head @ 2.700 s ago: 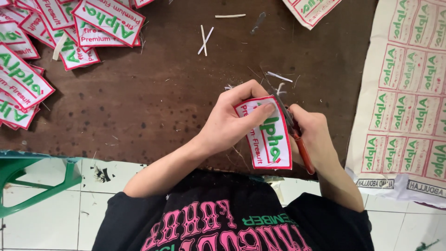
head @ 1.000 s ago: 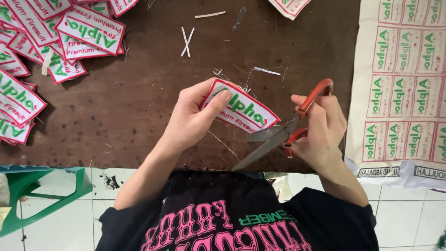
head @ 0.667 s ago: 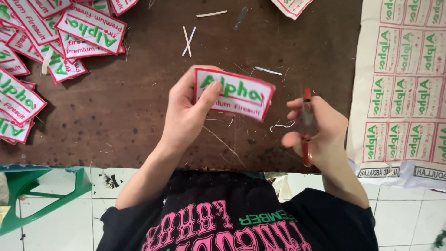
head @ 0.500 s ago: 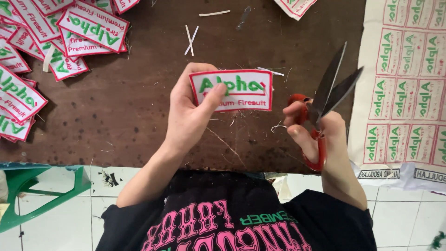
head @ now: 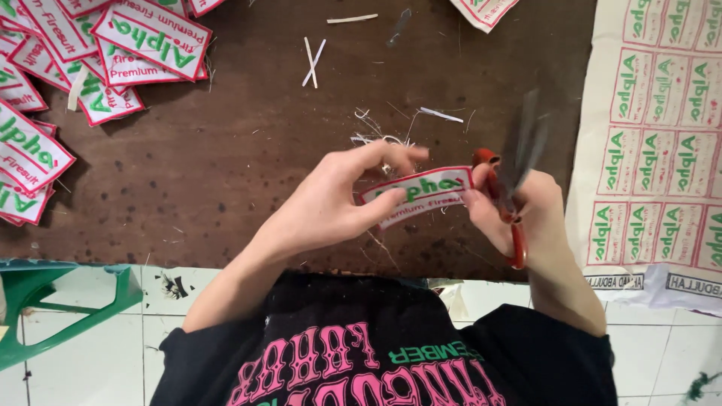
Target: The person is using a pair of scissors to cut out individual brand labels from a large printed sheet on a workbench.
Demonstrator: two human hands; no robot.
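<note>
Here, in the head view, the left hand (head: 331,203) pinches a rectangular white patch (head: 417,195) with a red border and green lettering, thumb beneath and fingers above, holding it over the brown table (head: 226,165). The right hand (head: 526,214) grips red-handled scissors (head: 511,188), fingers through the loops, its fingertips touching the patch's right end; the blades are blurred, pointing upward. Finished patches (head: 83,60) lie piled far left; an uncut sheet (head: 662,135) lies right.
</note>
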